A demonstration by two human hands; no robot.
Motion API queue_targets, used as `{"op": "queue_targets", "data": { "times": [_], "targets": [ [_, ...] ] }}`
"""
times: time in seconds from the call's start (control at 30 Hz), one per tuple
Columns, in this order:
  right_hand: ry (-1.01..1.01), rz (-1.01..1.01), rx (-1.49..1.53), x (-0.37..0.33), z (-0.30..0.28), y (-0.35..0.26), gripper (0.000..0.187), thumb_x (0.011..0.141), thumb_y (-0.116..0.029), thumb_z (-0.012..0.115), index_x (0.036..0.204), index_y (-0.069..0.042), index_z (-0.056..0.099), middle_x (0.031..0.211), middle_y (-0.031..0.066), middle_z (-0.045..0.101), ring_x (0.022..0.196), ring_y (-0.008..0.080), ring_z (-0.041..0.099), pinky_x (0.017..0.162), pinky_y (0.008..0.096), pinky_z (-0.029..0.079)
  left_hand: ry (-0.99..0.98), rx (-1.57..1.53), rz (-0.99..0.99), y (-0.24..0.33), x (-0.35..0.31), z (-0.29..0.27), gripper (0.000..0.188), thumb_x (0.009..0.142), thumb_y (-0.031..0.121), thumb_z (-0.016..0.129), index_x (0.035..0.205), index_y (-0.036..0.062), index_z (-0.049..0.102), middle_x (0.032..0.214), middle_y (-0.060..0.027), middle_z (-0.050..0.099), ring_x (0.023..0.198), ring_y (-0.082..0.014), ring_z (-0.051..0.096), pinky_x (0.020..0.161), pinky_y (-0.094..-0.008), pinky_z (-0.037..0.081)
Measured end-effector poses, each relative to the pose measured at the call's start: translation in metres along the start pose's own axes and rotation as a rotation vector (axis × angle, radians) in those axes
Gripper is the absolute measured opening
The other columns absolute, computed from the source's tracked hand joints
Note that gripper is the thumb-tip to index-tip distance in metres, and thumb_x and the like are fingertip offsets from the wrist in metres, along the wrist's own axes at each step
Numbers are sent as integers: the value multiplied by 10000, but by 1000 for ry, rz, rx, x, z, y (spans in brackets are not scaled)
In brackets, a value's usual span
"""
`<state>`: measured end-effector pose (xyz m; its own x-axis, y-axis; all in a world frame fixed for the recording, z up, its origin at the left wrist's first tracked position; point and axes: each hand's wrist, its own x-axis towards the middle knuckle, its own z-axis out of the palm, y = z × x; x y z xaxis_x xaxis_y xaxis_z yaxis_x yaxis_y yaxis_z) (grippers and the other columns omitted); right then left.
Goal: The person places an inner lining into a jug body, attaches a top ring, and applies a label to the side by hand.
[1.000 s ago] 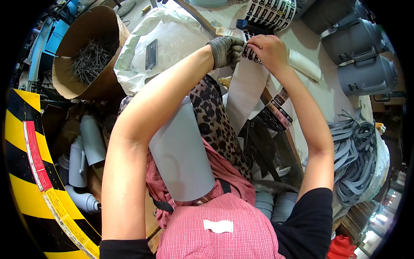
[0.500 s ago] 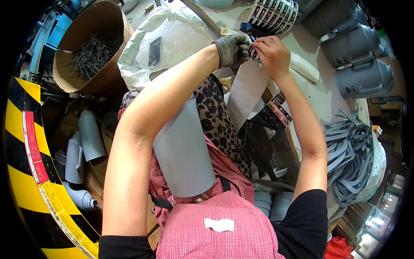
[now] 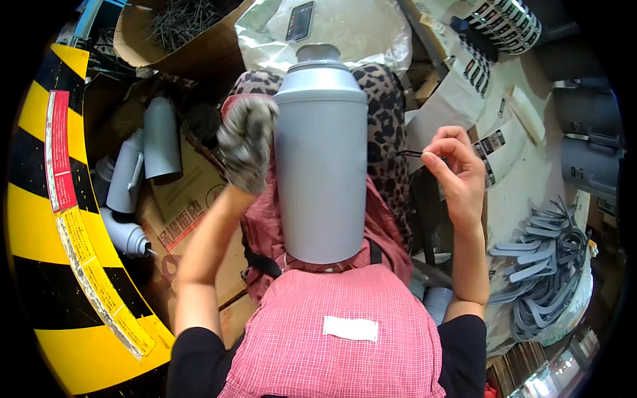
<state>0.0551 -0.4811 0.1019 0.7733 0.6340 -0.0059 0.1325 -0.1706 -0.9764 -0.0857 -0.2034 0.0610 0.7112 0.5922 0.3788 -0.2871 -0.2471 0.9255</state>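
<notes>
A grey bottle-shaped canister [image 3: 322, 172] lies along my lap, its narrower neck pointing away from me. Beside its upper left side is my left hand [image 3: 247, 142] in a grey knit glove; the fingers look curled but are smeared by motion. To the right of the canister, my bare right hand [image 3: 459, 169] pinches a small dark label [image 3: 411, 153] between thumb and forefinger. The label is held apart from the canister. Beyond that hand, a roll of black-and-white labels [image 3: 509, 26] sits on the table, with its pale backing strip [image 3: 451, 99] hanging over the edge.
Grey straps [image 3: 541, 265] are heaped on the right side of the table [image 3: 511, 182], and grey jugs [image 3: 590, 159] stand farther right. On the left lie grey canisters [image 3: 162, 136] and a cardboard box [image 3: 192, 56] of thin dark pieces. A phone [image 3: 300, 21] rests on a plastic bag.
Both hands have drawn apart and back from the label roll. The right hand now holds a single label; the left has come to the canister's left side. The view has shifted.
</notes>
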Motion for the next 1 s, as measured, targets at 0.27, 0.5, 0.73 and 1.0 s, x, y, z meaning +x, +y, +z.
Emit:
{"op": "queue_targets", "data": {
  "times": [0.27,0.5,0.73,1.0],
  "targets": [
    [-164,65,255,31,78,-9,147,884,-118,763,883,13,696,903,-24,579,800,38,499,711,199,384,-127,-35,-380,22,-43,-6,528,1020,527,530,1163,42,683,795,44,601,635,-23,428,589,-192,341],
    [-83,167,139,58,92,-1,189,854,-162,795,860,3,704,735,-55,582,687,24,481,634,194,376,-278,374,-333,6,0,-1,221,976,244,678,995,26,715,799,-1,658,708,-76,569,649,-255,476],
    [-68,115,6,64,96,6,186,848,-169,793,841,-7,702,727,-50,579,671,31,479,607,209,379,-291,575,-207,-4,5,0,169,957,211,676,1004,53,718,850,-105,691,706,-212,643,663,-325,508],
    [-16,-2,-181,68,100,4,198,822,-165,794,803,5,695,703,-14,562,646,79,493,597,255,399,-315,758,-146,-3,0,5,189,944,246,678,981,63,712,879,-143,692,785,-333,669,696,-400,522]
  ]
}}
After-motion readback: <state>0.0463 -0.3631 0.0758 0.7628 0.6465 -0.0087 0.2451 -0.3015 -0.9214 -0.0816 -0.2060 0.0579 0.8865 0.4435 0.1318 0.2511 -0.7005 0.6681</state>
